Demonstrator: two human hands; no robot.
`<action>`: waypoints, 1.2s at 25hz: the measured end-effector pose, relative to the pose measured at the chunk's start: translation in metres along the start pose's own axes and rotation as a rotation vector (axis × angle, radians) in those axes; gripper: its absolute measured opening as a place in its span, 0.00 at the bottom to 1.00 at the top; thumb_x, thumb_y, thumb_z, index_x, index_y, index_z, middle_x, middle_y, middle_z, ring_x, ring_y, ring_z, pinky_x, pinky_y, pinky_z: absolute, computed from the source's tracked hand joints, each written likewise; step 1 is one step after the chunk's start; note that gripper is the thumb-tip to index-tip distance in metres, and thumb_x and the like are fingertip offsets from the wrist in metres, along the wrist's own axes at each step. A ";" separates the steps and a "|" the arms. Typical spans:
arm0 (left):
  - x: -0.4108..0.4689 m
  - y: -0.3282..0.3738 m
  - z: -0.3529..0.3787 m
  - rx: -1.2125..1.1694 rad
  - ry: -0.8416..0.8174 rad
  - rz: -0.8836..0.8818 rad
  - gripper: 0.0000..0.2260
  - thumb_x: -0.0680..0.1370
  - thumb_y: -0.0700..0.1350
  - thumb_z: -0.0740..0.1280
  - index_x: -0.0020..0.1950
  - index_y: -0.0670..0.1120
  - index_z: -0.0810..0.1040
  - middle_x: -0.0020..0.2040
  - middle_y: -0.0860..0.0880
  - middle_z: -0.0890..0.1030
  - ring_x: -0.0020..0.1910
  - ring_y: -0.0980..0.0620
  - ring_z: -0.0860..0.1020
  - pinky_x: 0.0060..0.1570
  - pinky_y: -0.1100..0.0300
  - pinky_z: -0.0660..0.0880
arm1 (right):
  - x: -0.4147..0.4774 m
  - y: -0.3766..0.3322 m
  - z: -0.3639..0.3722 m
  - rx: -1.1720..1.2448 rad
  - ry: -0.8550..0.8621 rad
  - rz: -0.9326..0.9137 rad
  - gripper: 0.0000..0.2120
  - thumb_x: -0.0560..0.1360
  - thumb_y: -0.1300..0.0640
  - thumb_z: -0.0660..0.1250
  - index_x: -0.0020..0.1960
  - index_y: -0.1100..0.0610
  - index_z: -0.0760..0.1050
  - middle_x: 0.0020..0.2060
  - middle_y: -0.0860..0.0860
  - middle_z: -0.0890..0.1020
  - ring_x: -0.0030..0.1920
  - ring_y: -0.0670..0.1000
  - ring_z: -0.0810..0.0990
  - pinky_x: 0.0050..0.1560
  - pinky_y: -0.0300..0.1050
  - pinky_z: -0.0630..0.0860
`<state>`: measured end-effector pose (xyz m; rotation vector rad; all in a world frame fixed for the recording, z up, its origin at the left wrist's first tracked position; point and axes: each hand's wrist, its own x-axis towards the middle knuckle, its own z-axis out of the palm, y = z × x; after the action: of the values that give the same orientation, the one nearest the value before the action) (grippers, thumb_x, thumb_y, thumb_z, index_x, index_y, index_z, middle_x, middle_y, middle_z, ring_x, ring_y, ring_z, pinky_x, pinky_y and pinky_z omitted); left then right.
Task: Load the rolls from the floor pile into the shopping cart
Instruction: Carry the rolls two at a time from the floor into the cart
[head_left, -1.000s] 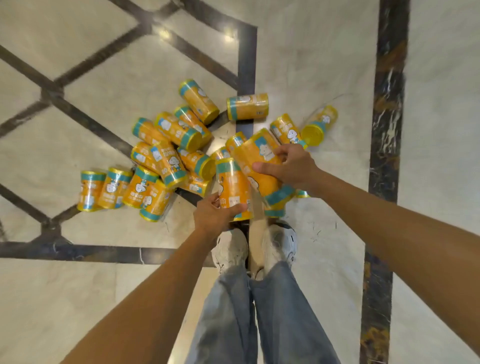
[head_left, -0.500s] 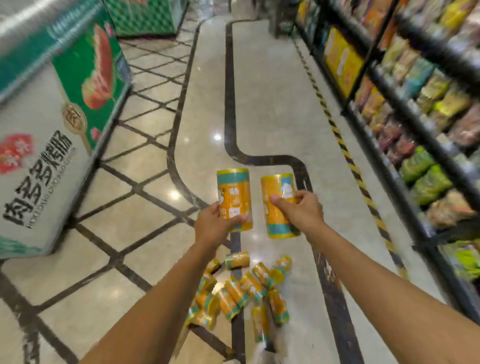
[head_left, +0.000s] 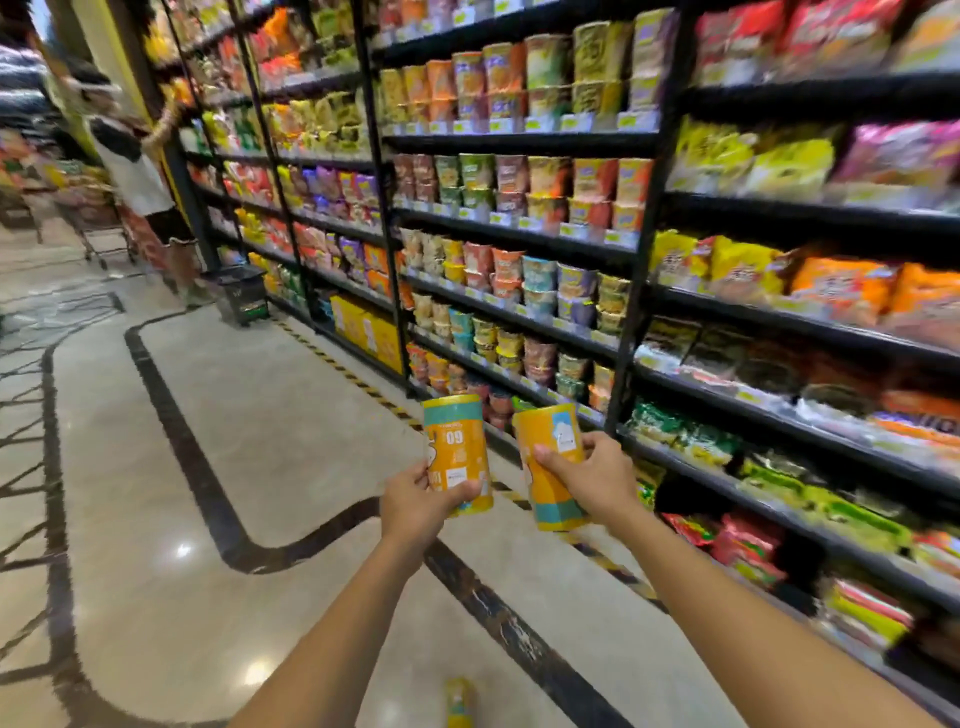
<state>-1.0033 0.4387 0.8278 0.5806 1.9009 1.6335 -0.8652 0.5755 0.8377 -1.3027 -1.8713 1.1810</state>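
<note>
The left hand (head_left: 415, 501) is wrapping fingers and thumb round the lower half of the left roll (head_left: 457, 447), holding it upright. The right hand (head_left: 597, 480) is gripping the right roll (head_left: 550, 467) about its middle, slightly tilted. The two rolls are riding just beside each other, above the wrists. A floor roll (head_left: 460, 701) is lying well below both grips, between the forearms (the rest of the pile is out of view). No cart is showing near the hands, so the carry is probably under way. To do it well, I judge, both grips should be squeezing the smooth wrappers firmly, steering clear of the shelf (head_left: 727, 467) just beyond the right grip, and lowering each roll in rather than dropping it.
</note>
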 end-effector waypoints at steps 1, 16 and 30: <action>-0.008 0.006 0.022 0.004 -0.076 0.011 0.20 0.68 0.39 0.77 0.58 0.41 0.78 0.50 0.48 0.82 0.42 0.55 0.80 0.40 0.66 0.75 | -0.011 0.009 -0.026 -0.009 0.065 0.024 0.24 0.68 0.41 0.74 0.54 0.54 0.71 0.50 0.51 0.79 0.52 0.54 0.79 0.52 0.52 0.77; -0.306 0.023 0.400 0.076 -1.057 0.111 0.26 0.66 0.36 0.78 0.62 0.38 0.76 0.52 0.46 0.82 0.48 0.49 0.81 0.49 0.54 0.78 | -0.272 0.190 -0.416 0.058 0.924 0.364 0.32 0.67 0.37 0.72 0.61 0.57 0.72 0.55 0.52 0.78 0.53 0.53 0.77 0.52 0.50 0.76; -0.686 0.026 0.670 0.093 -1.508 0.152 0.11 0.66 0.41 0.79 0.46 0.46 0.81 0.44 0.48 0.84 0.40 0.52 0.82 0.42 0.58 0.79 | -0.539 0.324 -0.722 0.089 1.457 0.549 0.24 0.67 0.40 0.74 0.51 0.57 0.74 0.44 0.50 0.80 0.44 0.51 0.78 0.41 0.45 0.75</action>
<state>-0.0469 0.4957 0.8784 1.4487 0.7609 0.6468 0.0674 0.3654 0.8919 -1.8707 -0.4062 0.2167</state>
